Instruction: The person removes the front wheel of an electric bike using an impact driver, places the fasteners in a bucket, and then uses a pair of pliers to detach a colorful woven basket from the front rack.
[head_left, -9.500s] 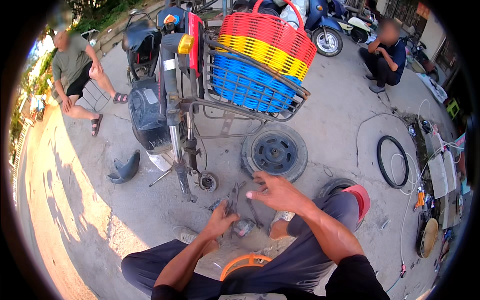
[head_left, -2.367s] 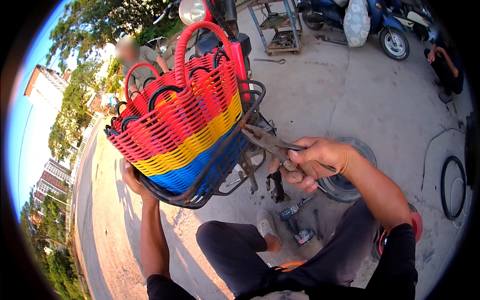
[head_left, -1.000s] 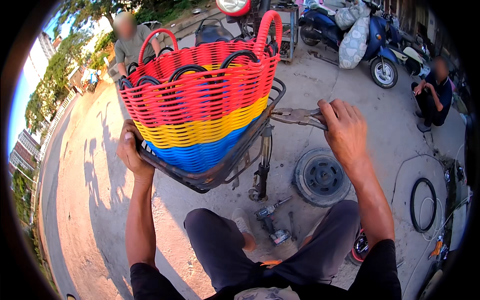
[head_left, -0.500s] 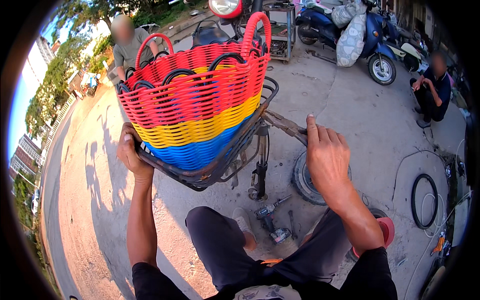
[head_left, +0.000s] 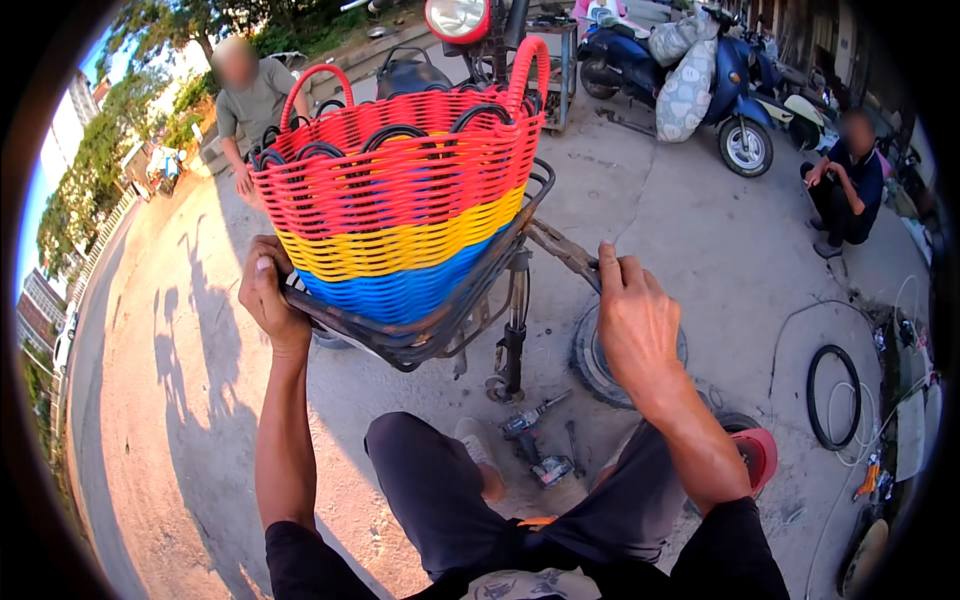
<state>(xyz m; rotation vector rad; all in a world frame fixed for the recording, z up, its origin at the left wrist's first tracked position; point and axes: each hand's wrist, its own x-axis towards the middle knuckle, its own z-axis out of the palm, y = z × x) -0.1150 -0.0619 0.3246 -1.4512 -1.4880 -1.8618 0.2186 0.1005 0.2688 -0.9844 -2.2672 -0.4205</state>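
Our right hand (head_left: pixel 638 325) is closed round the pliers (head_left: pixel 565 254), tips at the right side of the metal rack (head_left: pixel 425 346) before us; our left hand (head_left: pixel 271 297) grips its left corner. We judge the rack stiff, best held by its rim; the woven basket (head_left: pixel 400 215) inside looks light, springy.

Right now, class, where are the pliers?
In the head view, the pliers are in the right hand, just right of the striped basket, their tips at the metal rack.

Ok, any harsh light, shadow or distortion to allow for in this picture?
Head view: straight edges bow toward the black rim; hard sun on the left ground, crossed by long shadows; concrete at right shaded; woven basket and pliers clear.
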